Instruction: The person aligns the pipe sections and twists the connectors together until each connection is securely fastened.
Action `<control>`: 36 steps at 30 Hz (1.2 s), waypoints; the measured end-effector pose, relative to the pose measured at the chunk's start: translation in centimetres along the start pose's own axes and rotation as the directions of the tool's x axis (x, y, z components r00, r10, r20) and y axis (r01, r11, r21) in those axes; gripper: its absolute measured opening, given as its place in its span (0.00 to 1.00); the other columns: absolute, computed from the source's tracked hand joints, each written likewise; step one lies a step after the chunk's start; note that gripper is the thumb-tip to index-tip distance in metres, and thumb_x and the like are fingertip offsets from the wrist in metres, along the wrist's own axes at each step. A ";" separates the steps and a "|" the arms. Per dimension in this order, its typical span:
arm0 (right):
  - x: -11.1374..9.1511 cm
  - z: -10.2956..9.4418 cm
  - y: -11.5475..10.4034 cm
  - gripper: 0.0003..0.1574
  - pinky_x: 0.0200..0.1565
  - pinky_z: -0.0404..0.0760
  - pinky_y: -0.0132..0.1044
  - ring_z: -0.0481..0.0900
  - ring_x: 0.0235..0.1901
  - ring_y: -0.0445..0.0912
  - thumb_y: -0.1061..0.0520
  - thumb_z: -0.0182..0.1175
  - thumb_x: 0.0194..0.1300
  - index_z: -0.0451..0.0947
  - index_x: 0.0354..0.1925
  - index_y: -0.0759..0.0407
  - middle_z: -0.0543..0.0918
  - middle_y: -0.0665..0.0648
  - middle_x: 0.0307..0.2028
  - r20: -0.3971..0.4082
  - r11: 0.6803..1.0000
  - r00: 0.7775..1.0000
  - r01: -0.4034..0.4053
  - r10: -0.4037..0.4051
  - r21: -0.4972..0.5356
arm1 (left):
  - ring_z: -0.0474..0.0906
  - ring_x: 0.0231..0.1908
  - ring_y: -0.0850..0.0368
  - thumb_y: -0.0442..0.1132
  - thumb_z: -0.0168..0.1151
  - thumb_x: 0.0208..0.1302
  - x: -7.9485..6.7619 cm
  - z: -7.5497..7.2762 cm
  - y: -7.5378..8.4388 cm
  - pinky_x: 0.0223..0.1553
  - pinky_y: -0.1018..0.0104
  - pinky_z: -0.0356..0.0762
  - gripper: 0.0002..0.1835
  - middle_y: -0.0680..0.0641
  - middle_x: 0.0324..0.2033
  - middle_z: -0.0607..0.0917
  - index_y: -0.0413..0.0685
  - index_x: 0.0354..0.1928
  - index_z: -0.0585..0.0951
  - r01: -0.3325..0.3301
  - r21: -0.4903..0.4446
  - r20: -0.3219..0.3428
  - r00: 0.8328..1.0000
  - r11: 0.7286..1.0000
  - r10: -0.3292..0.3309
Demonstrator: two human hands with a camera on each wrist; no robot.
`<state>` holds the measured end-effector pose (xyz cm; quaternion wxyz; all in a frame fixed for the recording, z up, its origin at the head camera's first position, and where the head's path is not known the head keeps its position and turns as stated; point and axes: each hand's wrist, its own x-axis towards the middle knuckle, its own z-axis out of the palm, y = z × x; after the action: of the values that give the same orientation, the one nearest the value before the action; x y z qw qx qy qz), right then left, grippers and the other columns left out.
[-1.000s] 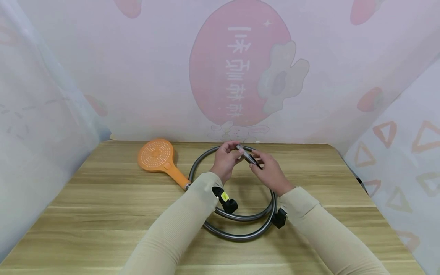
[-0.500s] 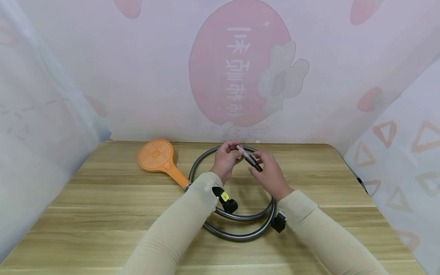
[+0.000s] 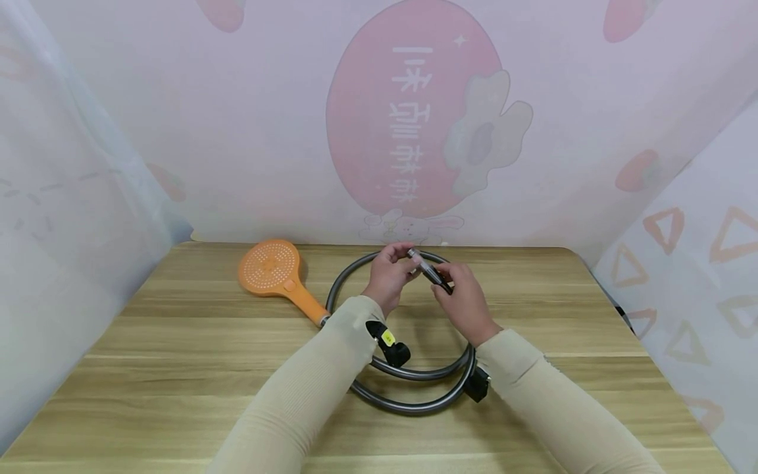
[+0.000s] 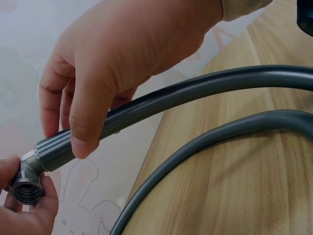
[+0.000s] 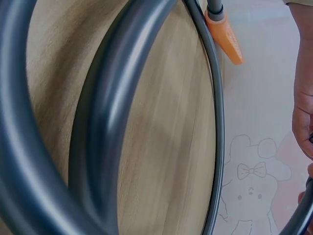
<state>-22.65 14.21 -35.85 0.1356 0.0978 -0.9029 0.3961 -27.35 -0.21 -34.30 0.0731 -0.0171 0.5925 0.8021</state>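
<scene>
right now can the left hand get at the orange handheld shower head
Probably not until the left hand lets go of the metal elbow fitting; otherwise only the low-lying hose seems between it and the handheld shower head.

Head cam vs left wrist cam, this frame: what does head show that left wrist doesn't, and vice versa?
Head only: the orange shower head lying at the left of the table, the left sleeve, and the white lettering on the wall.

Left wrist only: the threaded opening of the metal fitting; the head view is too small for that.

Both: the gray hose, its metal end held by the left hand, and the right hand gripping the hose near that end.
</scene>
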 end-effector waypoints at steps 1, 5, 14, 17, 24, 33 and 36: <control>0.0 0.0 0.0 0.19 0.46 0.80 0.47 0.75 0.47 0.55 0.66 0.62 0.63 0.74 0.52 0.67 0.75 0.64 0.47 -0.001 1.000 1.000 -0.003 0.003 0.004 | 0.77 0.44 0.54 0.26 0.59 0.65 0.0 0.0 0.0 0.51 0.59 0.79 0.15 0.37 0.54 0.76 0.40 0.53 0.76 -0.001 0.000 0.000 1.000 1.000 0.001; 0.1 0.2 0.2 0.18 0.46 0.80 0.47 0.75 0.47 0.54 0.67 0.62 0.63 0.74 0.51 0.68 0.75 0.64 0.47 -0.002 1.000 1.000 -0.011 0.011 0.017 | 0.77 0.45 0.54 0.26 0.59 0.65 -0.1 0.0 0.1 0.52 0.58 0.79 0.15 0.40 0.52 0.77 0.40 0.53 0.76 -0.003 -0.003 -0.004 1.000 1.000 0.003; 0.1 0.1 0.1 0.17 0.47 0.80 0.47 0.76 0.48 0.55 0.66 0.62 0.64 0.75 0.52 0.68 0.75 0.64 0.47 0.013 0.999 1.000 -0.029 0.028 0.043 | 0.77 0.46 0.53 0.26 0.58 0.65 0.0 -0.1 0.0 0.51 0.59 0.79 0.15 0.37 0.55 0.76 0.40 0.53 0.76 -0.003 -0.004 -0.005 1.000 1.000 0.003; 0.1 0.0 0.0 0.18 0.47 0.80 0.48 0.76 0.48 0.56 0.66 0.62 0.64 0.75 0.52 0.68 0.75 0.64 0.47 0.023 0.999 0.999 -0.031 0.030 0.041 | 0.77 0.47 0.52 0.26 0.59 0.65 0.0 -0.2 -0.2 0.51 0.59 0.79 0.16 0.38 0.54 0.76 0.40 0.54 0.76 -0.003 -0.004 0.000 1.000 1.000 0.003; 0.1 -0.3 -0.3 0.18 0.48 0.80 0.48 0.76 0.50 0.56 0.65 0.61 0.65 0.76 0.53 0.68 0.75 0.64 0.47 0.051 0.999 0.998 -0.030 0.028 0.043 | 0.77 0.48 0.51 0.27 0.58 0.66 0.2 -0.5 -0.4 0.51 0.60 0.79 0.16 0.42 0.51 0.77 0.42 0.55 0.75 -0.001 0.005 0.007 1.000 1.000 0.001; 0.2 -0.1 0.2 0.18 0.47 0.80 0.49 0.77 0.48 0.55 0.65 0.60 0.66 0.76 0.54 0.68 0.76 0.64 0.45 0.046 0.999 0.999 -0.014 0.012 0.048 | 0.77 0.46 0.53 0.28 0.58 0.67 -0.1 -0.5 -0.4 0.51 0.60 0.79 0.16 0.39 0.54 0.76 0.42 0.56 0.75 -0.015 0.009 0.020 1.000 1.000 0.014; 0.2 0.0 0.2 0.18 0.46 0.81 0.48 0.77 0.47 0.55 0.65 0.59 0.66 0.76 0.54 0.69 0.76 0.64 0.44 0.039 0.999 0.999 -0.005 0.004 0.047 | 0.77 0.45 0.53 0.28 0.58 0.66 -0.1 -0.5 -0.4 0.51 0.60 0.79 0.16 0.38 0.55 0.75 0.42 0.55 0.76 -0.013 0.008 0.014 1.000 1.000 0.012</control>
<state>-22.90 14.32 -35.89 0.1149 0.1066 -0.8960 0.4155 -27.25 -0.57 -34.78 0.0722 -0.0075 0.5954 0.8001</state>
